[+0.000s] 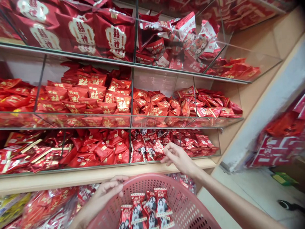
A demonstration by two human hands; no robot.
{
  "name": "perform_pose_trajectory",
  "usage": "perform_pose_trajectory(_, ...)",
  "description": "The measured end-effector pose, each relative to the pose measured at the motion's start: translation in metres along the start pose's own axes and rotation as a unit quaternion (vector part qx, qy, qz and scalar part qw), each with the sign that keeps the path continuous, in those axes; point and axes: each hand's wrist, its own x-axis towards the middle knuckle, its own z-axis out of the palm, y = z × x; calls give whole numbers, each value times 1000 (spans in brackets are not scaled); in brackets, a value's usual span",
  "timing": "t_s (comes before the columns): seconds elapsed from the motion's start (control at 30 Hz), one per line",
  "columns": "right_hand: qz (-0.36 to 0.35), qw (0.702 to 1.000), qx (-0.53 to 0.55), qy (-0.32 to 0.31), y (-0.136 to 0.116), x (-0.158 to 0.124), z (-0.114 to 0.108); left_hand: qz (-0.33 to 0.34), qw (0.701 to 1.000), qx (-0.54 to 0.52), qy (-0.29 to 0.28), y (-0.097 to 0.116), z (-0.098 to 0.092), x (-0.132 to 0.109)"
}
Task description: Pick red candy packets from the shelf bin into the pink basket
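A red perforated plastic basket (185,207) is in front of me, tilted toward me. Several small red-and-white packets (162,202) with printed figures lie inside it. My left hand (111,187) is closed at the basket's left rim, its fingertips over the edge. On the bottom shelf, my right hand (177,157) reaches above the basket with curled fingers. Its fingertips touch the right edge of a small red packet (157,149), which seems pinched there. Similar packets (138,149) fill that compartment, left of and behind the fingers.
Clear dividers and front strips (100,119) split the shelves into compartments of red packets. Large red bags (81,30) stand on the upper shelf. Bagged goods (48,210) lie below the wooden shelf edge (57,179). Red bags (281,146) hang at the right, above the tiled floor (235,188).
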Motion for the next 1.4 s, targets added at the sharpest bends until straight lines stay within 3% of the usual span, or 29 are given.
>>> perform_pose_trajectory(0.2,-8,1000,-10,-20,-9,-20,-3,3,1000,-23,10,5,4,0)
perform_pose_trajectory(0.4,31,997,-17,-64,-11,-31,17,-11,999,-27,18,9,6,0)
perform_pose_trajectory(0.6,68,984,-22,-164,15,-45,48,-8,1000,-23,14,8,5,0)
perform_pose_trajectory(0.77,88,972,-93,-198,40,-53,70,-8,999,-30,9,10,5,-2)
perform_pose_trajectory(0.97,104,974,-131,-151,47,-42,71,25,1000,13,1,6,2,-1)
perform_pose_trajectory(1.07,107,980,-120,-115,47,-38,63,14,1000,6,20,5,2,-1)
perform_pose_trajectory(1.2,118,979,-121,-116,55,-41,60,-7,999,2,36,5,4,-1)
perform_pose_trajectory(1.4,49,950,-291,-103,64,-43,72,5,999,9,34,4,5,-1)
